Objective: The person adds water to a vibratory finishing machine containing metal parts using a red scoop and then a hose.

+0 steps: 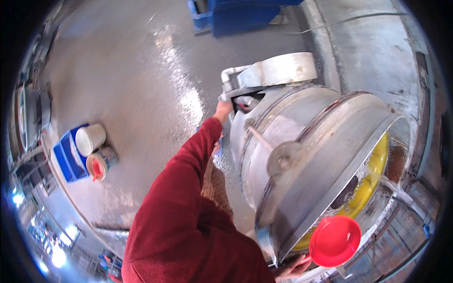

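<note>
A big grey metal drum machine (pixel 292 125) lies tilted on my right, its wide mouth facing right. Inside the mouth a yellow curved surface (pixel 377 160) shows, and water (pixel 373 177) streams in from a pipe (pixel 406 195). My left hand (pixel 222 112), arm stretched forward, is closed round the lower end of a pale bent pipe (pixel 227 78) at the drum's far end. Close to me, my right hand (pixel 292 269) grips the handle of a red plastic dipper (pixel 335 240), which is beside the drum's near rim. Part of that hand is hidden by the dipper and rim.
On the wet floor (pixel 118 61) at left stand a blue crate (pixel 71 155), a white bucket (pixel 90 139) and another bucket (pixel 104 159) with a red scoop (pixel 97 169) in it. A large blue bin (pixel 245 16) is at the far side. A concrete ledge (pixel 368 52) runs behind the drum.
</note>
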A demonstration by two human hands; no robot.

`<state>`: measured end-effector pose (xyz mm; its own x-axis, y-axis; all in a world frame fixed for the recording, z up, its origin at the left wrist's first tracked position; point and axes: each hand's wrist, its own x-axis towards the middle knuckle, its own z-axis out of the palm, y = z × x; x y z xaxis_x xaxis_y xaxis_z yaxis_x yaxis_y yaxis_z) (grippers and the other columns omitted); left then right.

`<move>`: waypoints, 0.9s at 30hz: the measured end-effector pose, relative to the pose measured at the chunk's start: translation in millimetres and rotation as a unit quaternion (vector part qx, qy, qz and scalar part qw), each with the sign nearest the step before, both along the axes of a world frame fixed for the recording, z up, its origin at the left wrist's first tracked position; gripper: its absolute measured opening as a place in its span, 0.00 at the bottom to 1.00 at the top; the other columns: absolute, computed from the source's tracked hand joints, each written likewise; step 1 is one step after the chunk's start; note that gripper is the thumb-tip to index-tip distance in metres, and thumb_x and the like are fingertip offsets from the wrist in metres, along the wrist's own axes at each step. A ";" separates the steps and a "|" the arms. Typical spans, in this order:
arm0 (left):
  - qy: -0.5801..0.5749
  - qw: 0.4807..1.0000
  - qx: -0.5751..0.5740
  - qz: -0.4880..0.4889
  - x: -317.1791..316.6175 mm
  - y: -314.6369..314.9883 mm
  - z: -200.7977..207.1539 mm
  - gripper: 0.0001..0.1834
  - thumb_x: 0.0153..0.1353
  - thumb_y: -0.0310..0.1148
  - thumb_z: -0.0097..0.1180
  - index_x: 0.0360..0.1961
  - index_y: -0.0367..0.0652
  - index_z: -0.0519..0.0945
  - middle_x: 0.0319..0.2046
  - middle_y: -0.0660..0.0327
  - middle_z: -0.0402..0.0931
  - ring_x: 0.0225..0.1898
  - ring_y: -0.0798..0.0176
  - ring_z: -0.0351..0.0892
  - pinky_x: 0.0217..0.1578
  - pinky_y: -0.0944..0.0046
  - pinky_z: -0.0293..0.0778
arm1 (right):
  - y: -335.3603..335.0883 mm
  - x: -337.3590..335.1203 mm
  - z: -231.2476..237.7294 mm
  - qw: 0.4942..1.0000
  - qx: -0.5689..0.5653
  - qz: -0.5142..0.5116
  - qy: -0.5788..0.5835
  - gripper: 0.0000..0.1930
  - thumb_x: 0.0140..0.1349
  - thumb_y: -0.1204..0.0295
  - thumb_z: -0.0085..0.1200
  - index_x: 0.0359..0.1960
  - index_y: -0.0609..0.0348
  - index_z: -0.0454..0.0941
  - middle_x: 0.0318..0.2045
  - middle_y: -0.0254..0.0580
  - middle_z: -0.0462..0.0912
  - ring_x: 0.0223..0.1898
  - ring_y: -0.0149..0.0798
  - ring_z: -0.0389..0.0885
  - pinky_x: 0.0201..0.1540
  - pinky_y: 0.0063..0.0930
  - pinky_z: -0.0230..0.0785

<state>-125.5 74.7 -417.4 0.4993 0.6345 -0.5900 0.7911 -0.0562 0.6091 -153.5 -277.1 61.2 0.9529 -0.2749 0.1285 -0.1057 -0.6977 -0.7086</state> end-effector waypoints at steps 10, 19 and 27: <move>-0.125 0.908 -0.242 0.319 55.1 -9.3 -108.5 0.05 0.53 0.27 0.50 0.27 0.37 0.76 0.16 0.55 0.73 0.20 0.63 0.72 0.22 0.62 0.67 | 5.7 9.1 4.8 0.972 -0.230 0.053 0.004 0.19 0.62 0.65 0.47 0.51 0.61 0.64 0.31 0.36 0.72 0.29 0.23 0.65 0.32 0.17 0.62; -0.098 0.991 -0.002 0.087 23.9 -14.2 -354.6 0.10 0.48 0.37 0.53 0.23 0.41 0.77 0.22 0.51 0.75 0.28 0.48 0.76 0.28 0.53 0.71 | 24.5 26.0 -2.9 0.981 -0.001 -0.193 0.016 0.05 0.63 0.73 0.45 0.38 0.54 0.64 0.22 0.29 0.68 0.19 0.22 0.65 0.19 0.14 0.60; -0.228 0.960 0.046 -0.153 26.1 -1.5 -380.6 0.14 0.42 0.41 0.61 0.13 0.42 0.76 0.15 0.54 0.73 0.19 0.49 0.74 0.20 0.54 0.68 | 59.5 44.8 -2.0 0.992 -0.054 -0.112 0.009 0.11 0.64 0.70 0.44 0.46 0.56 0.66 0.28 0.28 0.69 0.27 0.21 0.65 0.28 0.14 0.60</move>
